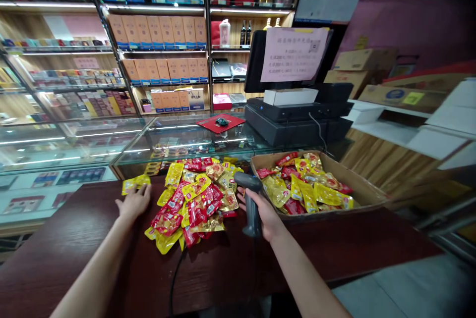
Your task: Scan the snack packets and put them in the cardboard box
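Observation:
My left hand (pixel 134 202) is on a yellow packet (pixel 130 184) at the left of the dark red counter (pixel 74 238); its thumb is spread, and the fingertips rest over the packet's lower edge. In my right hand (pixel 266 214) is a grey handheld scanner (pixel 253 211), held upright by its handle, with its head pointing left. Between the hands lies a heap of red and yellow snack packets (pixel 199 196). More such packets fill an open cardboard box (pixel 347 177), just right of the scanner.
Behind the heap is a glass display case (pixel 167 132) with a mouse (pixel 222 122) on a red mat (pixel 234 121). A monitor (pixel 256 60) stands on a black cash register (pixel 282 127) behind the box. A black cable (pixel 173 278) runs over the counter's front part.

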Demonstrator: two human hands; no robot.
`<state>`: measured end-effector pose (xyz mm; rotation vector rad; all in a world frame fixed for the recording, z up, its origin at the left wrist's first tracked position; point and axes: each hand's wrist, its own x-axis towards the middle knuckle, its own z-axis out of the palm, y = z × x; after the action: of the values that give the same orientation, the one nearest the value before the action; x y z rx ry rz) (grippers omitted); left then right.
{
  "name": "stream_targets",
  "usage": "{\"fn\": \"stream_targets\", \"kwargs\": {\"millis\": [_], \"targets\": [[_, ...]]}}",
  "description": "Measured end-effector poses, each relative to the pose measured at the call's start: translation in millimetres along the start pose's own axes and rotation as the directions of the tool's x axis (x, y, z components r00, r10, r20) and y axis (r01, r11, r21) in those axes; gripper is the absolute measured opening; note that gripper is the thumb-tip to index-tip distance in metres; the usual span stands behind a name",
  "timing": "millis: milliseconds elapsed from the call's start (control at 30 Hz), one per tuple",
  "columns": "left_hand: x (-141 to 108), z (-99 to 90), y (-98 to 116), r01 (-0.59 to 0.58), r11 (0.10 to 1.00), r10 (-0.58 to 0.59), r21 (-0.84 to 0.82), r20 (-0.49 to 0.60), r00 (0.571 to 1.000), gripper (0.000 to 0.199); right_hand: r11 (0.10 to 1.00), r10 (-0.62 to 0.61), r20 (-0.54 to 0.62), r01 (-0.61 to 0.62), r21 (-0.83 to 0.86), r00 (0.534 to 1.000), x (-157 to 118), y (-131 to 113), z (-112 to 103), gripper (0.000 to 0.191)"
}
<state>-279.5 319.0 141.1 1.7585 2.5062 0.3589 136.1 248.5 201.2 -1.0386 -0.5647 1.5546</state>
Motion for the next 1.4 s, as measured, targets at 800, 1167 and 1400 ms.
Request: {"fn": "stream_targets", "kwargs": {"millis": [800,1167,1400], "targets": [[-106.2,-23.0,162.1,-0.338,0.939,0.333,-0.069,-0.072,0.940,0.044,0.995,0.024,0.187,-0.006,-0.098,0.982,-38.2,11.0,-7.4,0.033],[-70.5,-55.0,166.4,-0.362,0.932,0.363,-0.023,0.107,0.926,0.059,0.992,0.007,0.171,0.015,-0.129,0.985,-50.1,13.2,0.0,0.032],[-74.3,-58.7,135.6,0.045,0.511,0.080,-0.858,0.099,0.992,0.022,0.985,0.006,0.207,0.030,-0.171,0.978,-72.8,2.8,6.3,0.033]]}}
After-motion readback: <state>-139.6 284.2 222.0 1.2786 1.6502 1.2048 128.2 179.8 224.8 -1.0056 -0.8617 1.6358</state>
